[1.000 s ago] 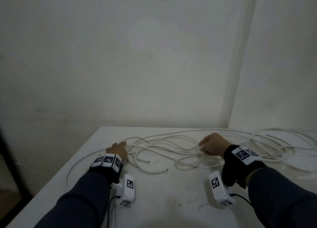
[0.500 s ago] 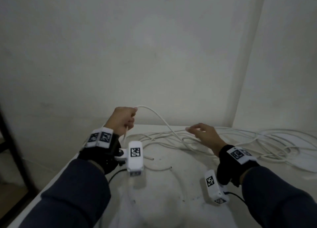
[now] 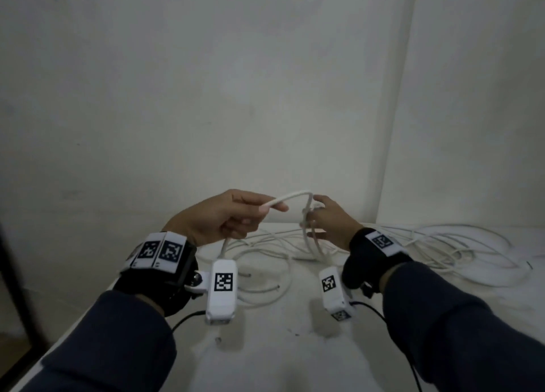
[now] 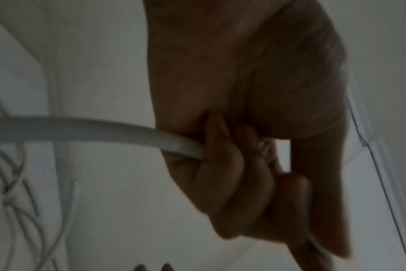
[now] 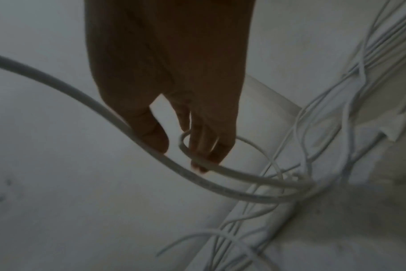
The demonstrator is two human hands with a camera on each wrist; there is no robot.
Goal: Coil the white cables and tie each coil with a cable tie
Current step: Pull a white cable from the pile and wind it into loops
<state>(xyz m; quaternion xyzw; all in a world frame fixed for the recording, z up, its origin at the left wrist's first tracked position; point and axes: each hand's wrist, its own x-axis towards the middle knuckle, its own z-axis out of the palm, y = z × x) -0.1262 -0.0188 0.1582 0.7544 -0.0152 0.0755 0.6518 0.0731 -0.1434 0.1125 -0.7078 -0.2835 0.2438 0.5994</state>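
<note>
Fingers: those of the left hand [image 3: 219,217] are curled round a white cable [image 3: 290,198], its end held past the fist; those of the right hand [image 3: 330,223] are loosely spread, with cable strands looped over them.
Cable: an arch is formed between both raised hands, above the table [image 3: 280,347].
Remaining cables [image 3: 442,244]: left tangled on the tabletop, toward the right corner.
</note>
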